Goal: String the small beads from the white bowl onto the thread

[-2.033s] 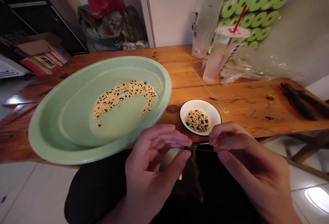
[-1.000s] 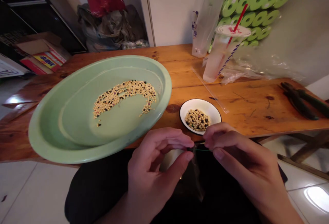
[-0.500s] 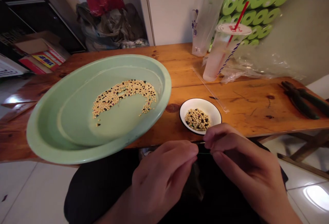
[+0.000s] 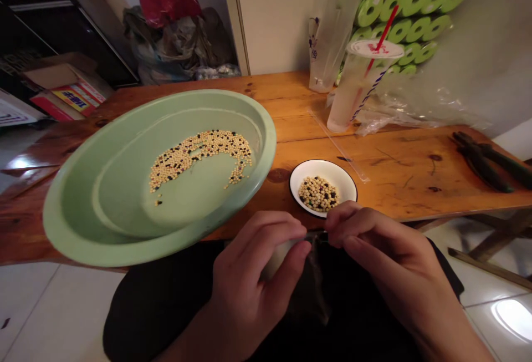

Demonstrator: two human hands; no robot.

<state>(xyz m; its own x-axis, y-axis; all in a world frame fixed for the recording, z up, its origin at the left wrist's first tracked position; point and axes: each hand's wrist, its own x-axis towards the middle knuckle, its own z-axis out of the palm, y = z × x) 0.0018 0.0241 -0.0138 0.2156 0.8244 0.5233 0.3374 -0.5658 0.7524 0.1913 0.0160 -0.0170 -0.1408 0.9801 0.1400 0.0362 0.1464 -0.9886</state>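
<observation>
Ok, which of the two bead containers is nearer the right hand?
The small, dark-rimmed white bowl, just beyond the right hand. The other, a large green basin, sits farther off, to the left.

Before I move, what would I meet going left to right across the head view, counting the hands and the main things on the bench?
Green basin → left hand → white bowl → right hand → dark pliers.

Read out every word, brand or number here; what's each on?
No text reads clearly.
Translucent plastic cup with red straw: blue capitals, too blurred.
Its round white lid: red print, too small.
Red-and-yellow cardboard box: characters, too blurred.
Dark panel, far left: pale letters, too dim.
White box, left edge: marks, cut off.
Translucent plastic item behind: blue print, too small.
</observation>
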